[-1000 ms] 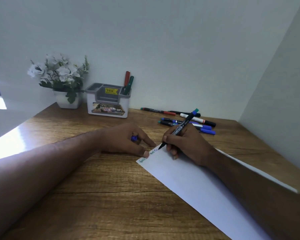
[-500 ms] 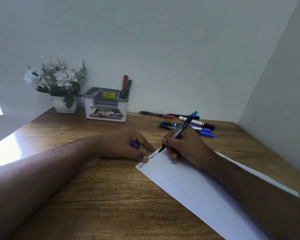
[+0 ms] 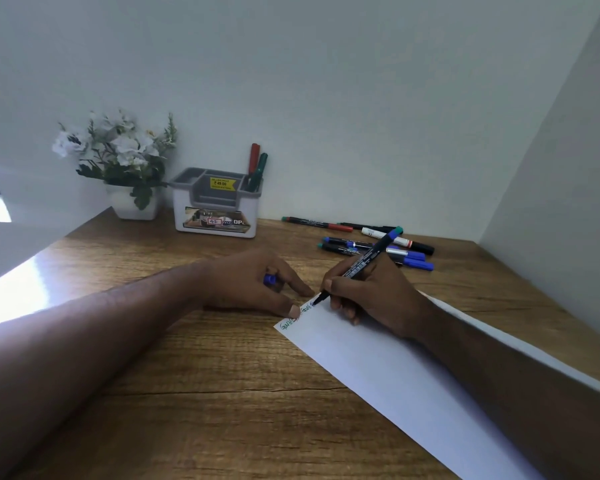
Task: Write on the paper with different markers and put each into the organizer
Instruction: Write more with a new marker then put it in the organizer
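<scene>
- Two hands share our work mid-frame: the right hand [image 3: 368, 299] pinches the marker [image 3: 361, 265], tip on the paper [image 3: 395, 375].
- Our left hand [image 3: 257, 285] curls round a cap [image 3: 269, 279] and pins the corner; lifting could shift the sheet and smear ink.
- The organizer [image 3: 215, 209] sits upper left; an uncapped drop could stain it.

Two bare forearms come into the frame from the lower edge, one from the lower left and one from the lower right. Neither carries a sleeve, cuff, watch strap, bracelet or glove along the length that shows; whatever is worn further up lies outside the picture. The left hand [image 3: 253, 285] is bare, with no ring on the fingers that show, and a short, pale, neatly trimmed fingernail catches the light at the tip of one finger. The right hand [image 3: 368, 299] is bare too, its knuckles and the back of the wrist plain and unmarked, and short nails show on its curled fingers.
</scene>
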{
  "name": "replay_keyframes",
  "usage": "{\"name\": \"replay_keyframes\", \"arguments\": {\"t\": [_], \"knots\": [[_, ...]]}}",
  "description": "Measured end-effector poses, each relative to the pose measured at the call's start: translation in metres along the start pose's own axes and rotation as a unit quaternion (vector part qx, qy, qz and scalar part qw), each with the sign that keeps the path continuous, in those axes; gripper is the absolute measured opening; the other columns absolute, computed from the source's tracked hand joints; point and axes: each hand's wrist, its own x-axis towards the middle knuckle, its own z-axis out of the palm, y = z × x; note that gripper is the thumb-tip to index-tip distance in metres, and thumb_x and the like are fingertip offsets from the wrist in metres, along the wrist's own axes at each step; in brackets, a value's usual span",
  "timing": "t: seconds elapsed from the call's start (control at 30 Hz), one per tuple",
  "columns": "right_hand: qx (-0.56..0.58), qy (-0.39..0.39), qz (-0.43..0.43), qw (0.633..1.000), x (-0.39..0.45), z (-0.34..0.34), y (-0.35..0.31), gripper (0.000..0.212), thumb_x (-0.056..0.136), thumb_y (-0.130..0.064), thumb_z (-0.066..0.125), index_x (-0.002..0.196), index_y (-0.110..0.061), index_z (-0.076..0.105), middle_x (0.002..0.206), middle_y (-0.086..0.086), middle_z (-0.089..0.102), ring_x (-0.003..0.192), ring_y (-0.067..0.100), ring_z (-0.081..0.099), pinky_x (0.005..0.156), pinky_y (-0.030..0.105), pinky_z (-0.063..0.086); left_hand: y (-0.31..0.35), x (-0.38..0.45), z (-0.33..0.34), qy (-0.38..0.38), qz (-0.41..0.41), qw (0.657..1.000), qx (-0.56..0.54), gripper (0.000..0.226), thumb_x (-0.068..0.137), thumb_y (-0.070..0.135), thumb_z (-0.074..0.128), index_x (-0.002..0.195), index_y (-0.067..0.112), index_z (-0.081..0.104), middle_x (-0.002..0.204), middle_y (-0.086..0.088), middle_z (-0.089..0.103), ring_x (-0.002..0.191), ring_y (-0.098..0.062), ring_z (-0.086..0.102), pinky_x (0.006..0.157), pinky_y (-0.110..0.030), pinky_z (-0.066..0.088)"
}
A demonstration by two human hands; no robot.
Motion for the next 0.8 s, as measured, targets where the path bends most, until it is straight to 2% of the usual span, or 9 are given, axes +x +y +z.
{"name": "replay_keyframes", "arguments": {"t": [0.2, 0.37, 0.6, 0.8], "knots": [[-0.019, 0.069, 0.027, 0.997, 0.0048, -0.0017, 0.0010, 0.017, 0.087, -0.001, 0.058, 0.073, 0.003, 0.067, 0.059, 0.015, 0.063, 0.040, 0.020, 0.053, 0.041, 0.028, 0.049, 0.0009, 0.0002, -0.0008, -0.009, -0.005, 1.000, 0.006, 0.041, 0.081, 0.041, 0.071, 0.121, 0.037, 0.064, 0.126, 0.021, 0.060, 0.115, 0.001, 0.053, 0.107, -0.033, 0.039], [0.008, 0.072, 0.022, 0.997, 0.0034, -0.0021, 0.0017, 0.015, 0.088, -0.001, 0.059, 0.076, 0.007, 0.065, 0.059, 0.016, 0.061, 0.040, 0.021, 0.050, 0.039, 0.027, 0.047, 0.0015, -0.0006, -0.0006, -0.011, 0.002, 1.000, 0.004, 0.041, 0.082, 0.040, 0.071, 0.121, 0.036, 0.064, 0.126, 0.019, 0.061, 0.116, -0.001, 0.054, 0.107, -0.034, 0.039], [-0.010, 0.054, 0.013, 0.998, 0.0029, 0.0002, 0.0013, 0.013, 0.088, -0.002, 0.059, 0.078, 0.003, 0.067, 0.058, 0.012, 0.062, 0.042, 0.017, 0.051, 0.039, 0.024, 0.046, 0.0015, -0.0008, -0.0003, -0.008, 0.007, 1.000, 0.003, 0.039, 0.082, 0.038, 0.072, 0.120, 0.037, 0.064, 0.125, 0.017, 0.062, 0.116, -0.002, 0.055, 0.106, -0.031, 0.040], [-0.017, 0.049, 0.013, 0.999, 0.0033, 0.0003, 0.0015, 0.013, 0.088, -0.002, 0.060, 0.077, 0.001, 0.067, 0.060, 0.013, 0.062, 0.042, 0.016, 0.052, 0.040, 0.025, 0.046, -0.0018, -0.0002, 0.0002, 0.001, 0.015, 1.000, 0.011, 0.044, 0.073, 0.056, 0.069, 0.116, 0.045, 0.064, 0.118, 0.010, 0.068, 0.110, -0.013, 0.059, 0.102, -0.045, 0.043]]}}
